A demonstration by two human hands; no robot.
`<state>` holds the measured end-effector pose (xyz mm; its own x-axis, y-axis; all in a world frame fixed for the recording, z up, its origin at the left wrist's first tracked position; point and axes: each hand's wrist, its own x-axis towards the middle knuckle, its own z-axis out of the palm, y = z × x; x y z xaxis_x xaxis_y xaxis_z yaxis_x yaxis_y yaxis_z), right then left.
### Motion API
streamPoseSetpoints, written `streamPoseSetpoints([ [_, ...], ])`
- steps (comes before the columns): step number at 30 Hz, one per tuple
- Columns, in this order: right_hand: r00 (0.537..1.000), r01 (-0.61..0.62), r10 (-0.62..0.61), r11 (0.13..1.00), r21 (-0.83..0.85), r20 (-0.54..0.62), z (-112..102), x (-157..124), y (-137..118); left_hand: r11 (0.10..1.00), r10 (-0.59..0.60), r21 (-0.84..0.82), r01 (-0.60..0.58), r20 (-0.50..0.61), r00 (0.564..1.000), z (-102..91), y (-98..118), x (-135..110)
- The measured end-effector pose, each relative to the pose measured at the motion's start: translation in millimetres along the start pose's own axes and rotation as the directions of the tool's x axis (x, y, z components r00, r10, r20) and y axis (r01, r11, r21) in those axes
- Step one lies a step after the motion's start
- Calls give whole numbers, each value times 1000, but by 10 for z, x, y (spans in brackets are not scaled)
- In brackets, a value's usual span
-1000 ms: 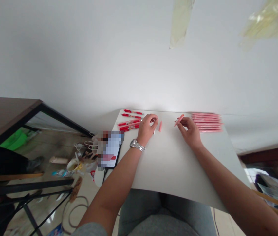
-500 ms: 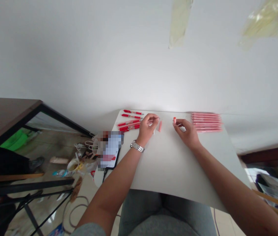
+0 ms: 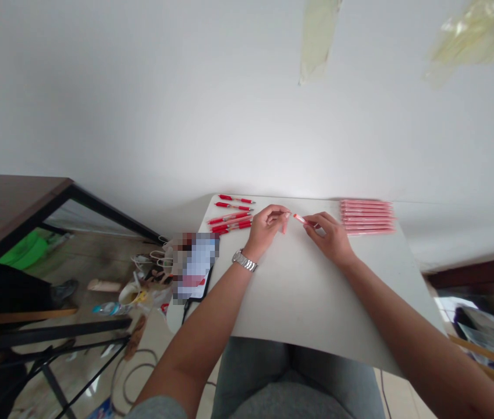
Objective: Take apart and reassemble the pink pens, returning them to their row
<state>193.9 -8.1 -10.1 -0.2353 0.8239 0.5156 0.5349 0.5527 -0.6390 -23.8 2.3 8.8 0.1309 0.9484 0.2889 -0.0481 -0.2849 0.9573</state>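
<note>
My right hand (image 3: 329, 234) pinches a short pen part (image 3: 299, 219), pinkish with an orange end, which tilts toward my left hand. My left hand (image 3: 268, 226) is closed in a pinch too; something small and thin seems to be at its fingertips, but I cannot make out what. Right beside those fingertips, a pink tube-like piece (image 3: 284, 227) lies on the white table (image 3: 308, 291), partly covered by the hand. Left of my left hand, several red pens (image 3: 229, 217) lie side by side, some partly behind it.
Several pink pen-like sticks (image 3: 366, 217) lie in a neat row at the table's back right. A phone (image 3: 198, 267), blurred out, rests at the left edge with a cable. Behind the table rises a white wall (image 3: 247, 116). A dark desk (image 3: 20, 198) stands at the left.
My right hand has tipped the pen part from upright to slanting and brought it left. My left hand has shifted slightly right, so the two hands' fingertips are closer together.
</note>
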Motion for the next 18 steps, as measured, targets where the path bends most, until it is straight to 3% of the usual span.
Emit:
streamPoseSetpoints([
  [9,1000,9,-9,1000,8,14,1,-6,4,1000,-14,-19,15,56,998,12,-33,4],
  [18,1000,6,-6,1000,6,13,-1,-1,-5,1000,1,-6,-1,18,1000,5,1,5],
])
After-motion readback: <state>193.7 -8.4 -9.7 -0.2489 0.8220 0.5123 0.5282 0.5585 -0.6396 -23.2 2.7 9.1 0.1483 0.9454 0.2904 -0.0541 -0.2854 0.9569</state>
